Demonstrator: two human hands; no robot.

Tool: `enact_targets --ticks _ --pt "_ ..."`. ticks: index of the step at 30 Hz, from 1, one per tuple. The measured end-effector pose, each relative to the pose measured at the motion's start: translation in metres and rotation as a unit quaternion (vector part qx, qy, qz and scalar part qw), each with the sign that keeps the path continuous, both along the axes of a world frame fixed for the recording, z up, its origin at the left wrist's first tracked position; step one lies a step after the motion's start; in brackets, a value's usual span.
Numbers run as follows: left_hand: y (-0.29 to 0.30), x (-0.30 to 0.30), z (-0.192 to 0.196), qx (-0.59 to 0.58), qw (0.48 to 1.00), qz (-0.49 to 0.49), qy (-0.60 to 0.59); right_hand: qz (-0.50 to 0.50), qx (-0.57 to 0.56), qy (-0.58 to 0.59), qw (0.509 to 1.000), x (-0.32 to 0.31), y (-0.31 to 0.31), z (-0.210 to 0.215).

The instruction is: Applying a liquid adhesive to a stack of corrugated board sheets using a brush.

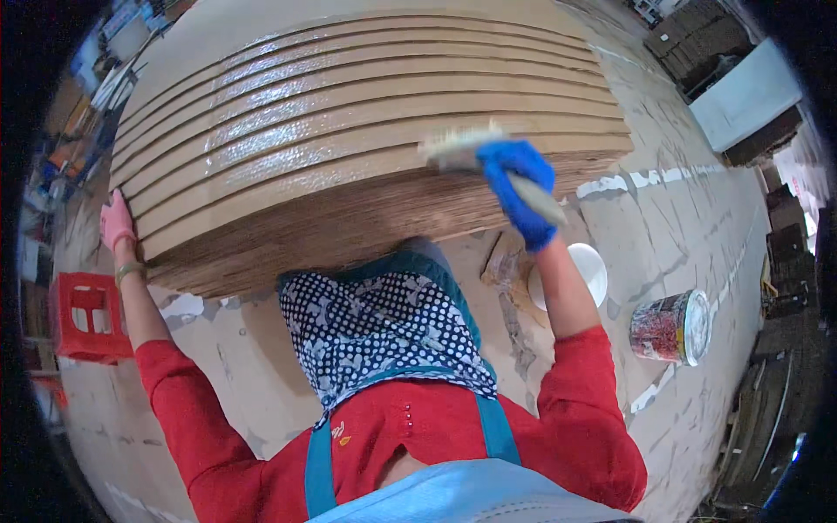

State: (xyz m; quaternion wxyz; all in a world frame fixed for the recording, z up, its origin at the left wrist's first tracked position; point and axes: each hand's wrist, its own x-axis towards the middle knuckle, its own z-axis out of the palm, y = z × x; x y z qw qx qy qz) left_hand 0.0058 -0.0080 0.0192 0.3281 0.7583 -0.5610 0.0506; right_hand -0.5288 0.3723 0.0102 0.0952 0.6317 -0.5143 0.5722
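Observation:
A tall stack of brown cardboard sheets (375, 112) spreads out in front of me, their near edges stepped in long overlapping strips. Wet, shiny streaks cover the left and middle part of these strips. My right hand (520, 179), in a blue glove, is closed around the handle of a wide brush (465, 146). The brush's pale bristles are over the nearest strips, right of the middle, and are blurred. At the stack's left edge, my left hand (117, 222) in a pink glove lies against the sheets, its fingers stretched along the side.
A red plastic crate (91, 318) stands on the floor at the left. Right of me are a white bucket (586, 272), partly behind my forearm, and a printed metal pail (670, 328). Dark stacked bundles (697, 39) and a white panel (745, 96) lie farther right.

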Motion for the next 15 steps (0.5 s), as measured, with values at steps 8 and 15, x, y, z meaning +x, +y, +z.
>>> enact_targets --ticks 8,15 --pt "0.007 -0.010 0.004 0.005 0.999 0.030 -0.016 -0.053 0.004 -0.166 0.985 -0.062 0.017 0.027" --pt "0.004 -0.008 0.005 0.005 0.999 0.034 -0.031 0.115 0.067 -0.147 0.980 -0.121 -0.145 0.109"
